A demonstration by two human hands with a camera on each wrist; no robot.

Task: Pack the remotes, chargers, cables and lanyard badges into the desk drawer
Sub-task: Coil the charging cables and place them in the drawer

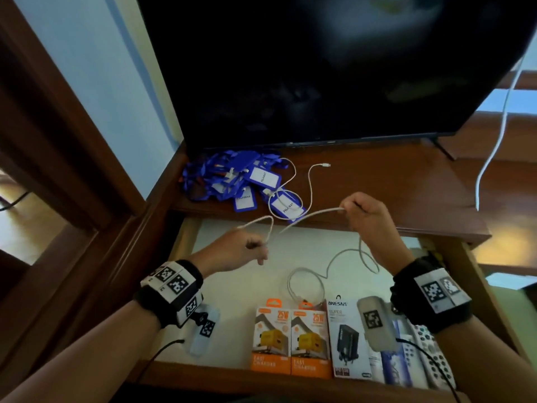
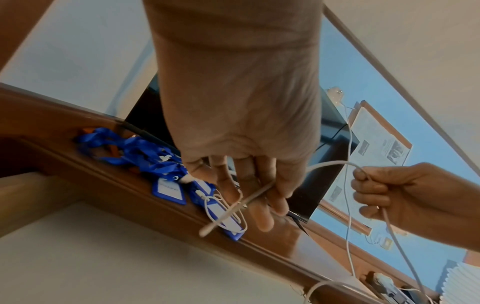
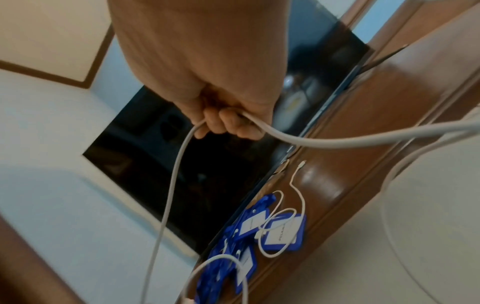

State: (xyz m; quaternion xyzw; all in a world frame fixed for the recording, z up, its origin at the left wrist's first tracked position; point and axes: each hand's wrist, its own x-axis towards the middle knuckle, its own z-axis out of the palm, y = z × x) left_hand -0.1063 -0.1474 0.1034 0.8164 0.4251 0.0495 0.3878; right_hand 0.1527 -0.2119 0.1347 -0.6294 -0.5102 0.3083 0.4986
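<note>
Left hand (image 1: 232,251) and right hand (image 1: 367,216), fingers curled, each pinch one white cable (image 1: 316,214) above the open drawer (image 1: 238,301). Along the drawer's front edge stand two "25W FAST CHARGER" boxes (image 1: 271,341) and one "ONESAM SUPER" box (image 1: 345,338). "PELAWAT" badges (image 1: 263,177) lie at the desktop's left edge.

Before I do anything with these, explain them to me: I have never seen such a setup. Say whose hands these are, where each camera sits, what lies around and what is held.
No machine here: a person works with bare hands, wearing a camera on the head and one on each wrist. The wide picture is the head view; the other two look along each hand from its wrist. The left hand and right hand both grip one white cable, whose rest trails down into the open drawer. In the drawer lie two orange charger boxes, a black-and-white charger box and remotes. On the desk top above, in front of the television, lie a heap of blue lanyard badges and a thinner white cable.
</note>
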